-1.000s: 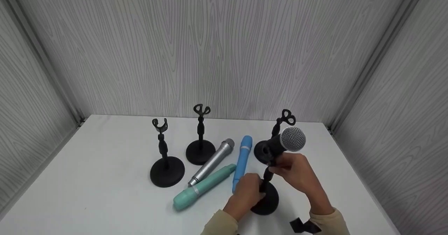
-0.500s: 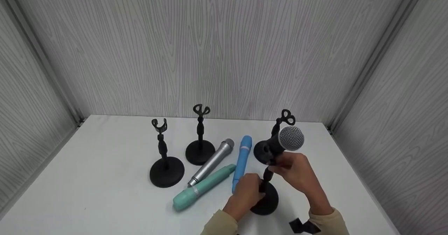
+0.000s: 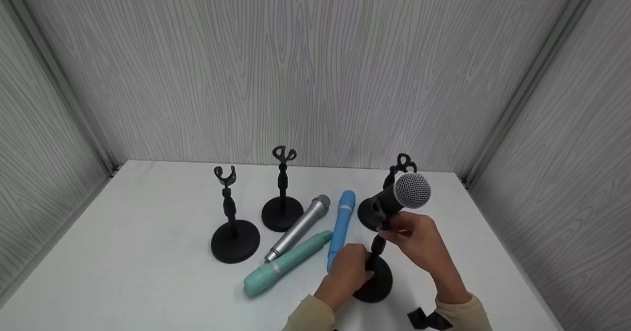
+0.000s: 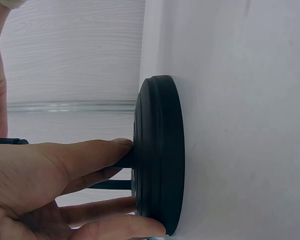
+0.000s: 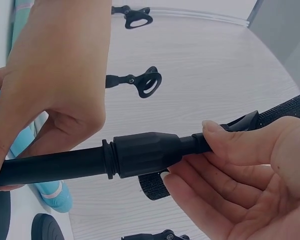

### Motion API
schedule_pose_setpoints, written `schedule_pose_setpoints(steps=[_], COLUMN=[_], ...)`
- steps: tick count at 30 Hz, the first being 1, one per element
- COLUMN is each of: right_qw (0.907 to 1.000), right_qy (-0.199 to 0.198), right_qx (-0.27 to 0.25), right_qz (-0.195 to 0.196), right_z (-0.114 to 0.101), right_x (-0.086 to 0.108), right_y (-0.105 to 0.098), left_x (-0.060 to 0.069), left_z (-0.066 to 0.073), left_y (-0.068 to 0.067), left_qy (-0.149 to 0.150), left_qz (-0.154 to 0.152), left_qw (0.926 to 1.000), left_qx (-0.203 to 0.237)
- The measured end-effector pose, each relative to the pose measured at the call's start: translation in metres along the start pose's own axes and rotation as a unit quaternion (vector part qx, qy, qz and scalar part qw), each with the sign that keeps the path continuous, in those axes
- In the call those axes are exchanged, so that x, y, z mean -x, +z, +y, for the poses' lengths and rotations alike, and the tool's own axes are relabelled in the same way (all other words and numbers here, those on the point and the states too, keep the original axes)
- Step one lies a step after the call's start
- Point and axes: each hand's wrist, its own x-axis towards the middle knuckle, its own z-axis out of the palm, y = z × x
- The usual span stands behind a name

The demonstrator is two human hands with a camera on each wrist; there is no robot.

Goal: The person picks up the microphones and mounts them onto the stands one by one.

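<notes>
A black microphone (image 3: pixel 413 191) with a silver mesh head sits tilted in the clip of a black desk stand, head up and to the right. My left hand (image 3: pixel 347 274) holds the foot of that stand's pole. In the left wrist view its fingers lie against the round base (image 4: pixel 160 155), which rests on the table. My right hand (image 3: pixel 414 237) pinches the stand's neck just below the clip. The right wrist view shows thumb and fingers on either side of this joint, above the ribbed collar (image 5: pixel 146 154) of the pole. The microphone's lower end is mostly hidden.
Left of my hands lie a teal microphone (image 3: pixel 288 263), a silver microphone (image 3: pixel 298 230) and a blue microphone (image 3: pixel 342 225). Two stands with bare clips, a left one (image 3: pixel 235 242) and a middle one (image 3: pixel 282 215), stand beyond. Another stand (image 3: pixel 367 215) is behind the held microphone. Grey panels surround the white table.
The microphone's head has risen slightly, and my right fingers have shifted up a little with it. My left hand stays at the pole's foot.
</notes>
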Motion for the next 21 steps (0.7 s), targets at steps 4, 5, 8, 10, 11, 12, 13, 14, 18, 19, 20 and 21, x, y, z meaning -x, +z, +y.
schedule_pose_setpoints(steps=[4, 5, 8, 10, 11, 12, 13, 14, 18, 19, 20, 21], right_qw=[0.9999, 0.9999, 0.9998, 0.9998, 0.9997, 0.9998, 0.9998, 0.9998, 0.9993, 0.999, 0.9985, 0.9979], right_qy=[0.008, 0.008, 0.007, 0.007, 0.006, 0.006, 0.005, 0.005, 0.004, 0.003, 0.004, 0.003], right_qx=[0.001, 0.002, 0.006, 0.005, 0.003, 0.001, -0.003, -0.007, -0.031, -0.04, -0.05, -0.061], right_qz=[0.007, 0.01, 0.016, 0.02, 0.021, 0.021, 0.021, 0.02, 0.021, 0.021, 0.022, 0.024], right_z=[-0.0012, -0.0015, -0.0024, -0.0029, -0.0033, -0.0035, -0.004, -0.0044, -0.0068, -0.0076, -0.0083, -0.0091], right_x=[0.0005, 0.0006, 0.0009, 0.001, 0.0011, 0.001, 0.001, 0.001, 0.0017, 0.0021, 0.0025, 0.003], right_y=[0.0004, 0.0005, 0.0005, 0.0004, 0.0004, 0.0004, 0.0004, 0.0005, 0.0006, 0.0007, 0.0006, 0.0006], left_x=[-0.0003, -0.0004, -0.0001, 0.0004, 0.0006, 0.0008, 0.0009, 0.001, 0.001, 0.001, 0.0011, 0.0011], left_z=[-0.0002, -0.0003, -0.0006, -0.0008, -0.0007, -0.0007, -0.0008, -0.0008, 0.0, 0.0002, 0.0003, 0.0003], left_y=[-0.0003, -0.0003, -0.0003, 0.0, 0.0, 0.0001, 0.0003, 0.0006, 0.0002, 0.0002, 0.0004, 0.0008], left_qy=[-0.007, -0.008, -0.008, -0.007, -0.007, -0.008, -0.007, -0.007, -0.01, -0.009, -0.01, -0.012], left_qz=[-0.009, -0.01, -0.009, -0.006, -0.004, -0.003, -0.002, -0.001, -0.002, -0.001, 0.0, 0.0], left_qw=[0.9999, 0.9999, 0.9999, 0.9999, 1.0, 0.9999, 1.0, 1.0, 0.9999, 1.0, 0.9999, 0.9999], left_qx=[0.003, 0.004, 0.006, 0.005, 0.005, 0.006, 0.005, 0.004, 0.004, 0.003, 0.003, 0.005])
